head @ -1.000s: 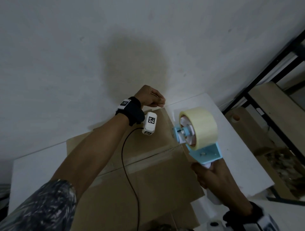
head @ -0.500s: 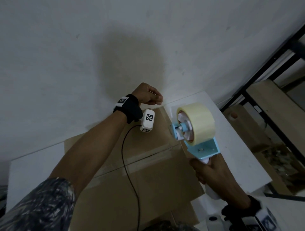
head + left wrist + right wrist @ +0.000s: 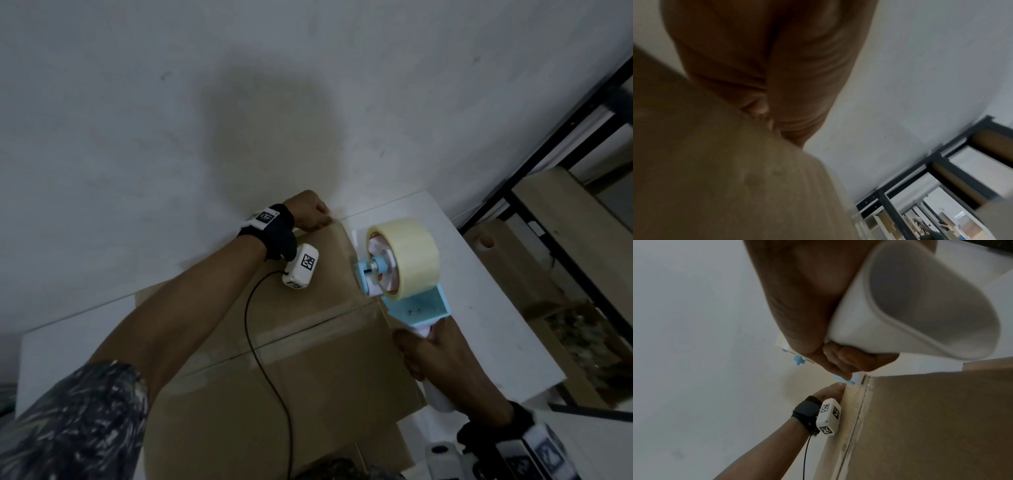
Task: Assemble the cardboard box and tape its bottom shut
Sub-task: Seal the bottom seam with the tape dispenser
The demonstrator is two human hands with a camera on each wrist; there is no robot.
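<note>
Head view shows the cardboard box lying on the white table, its far edge against the wall and its taped centre seam running across the flaps. The left hand sits at the box's far edge, fingers curled together in a fist pressed against the cardboard; whether it pinches a tape end cannot be told. The right hand is clamped round the white handle of the tape dispenser, which hangs over the box's right edge with its pale yellow tape roll upright on a light blue frame.

Compared with half a second ago, the left fist remains at the same far-edge spot, and the dispenser has shifted only slightly, staying by the right edge near the seam's end.

Right wrist view shows fingers wrapped about the handle and clear tape lying along the box edge. The left wrist view is blurred.

A white wrist camera carries black-and-white square markers; no readable words show anywhere. A black metal shelf rack stands past the table's right edge.
</note>
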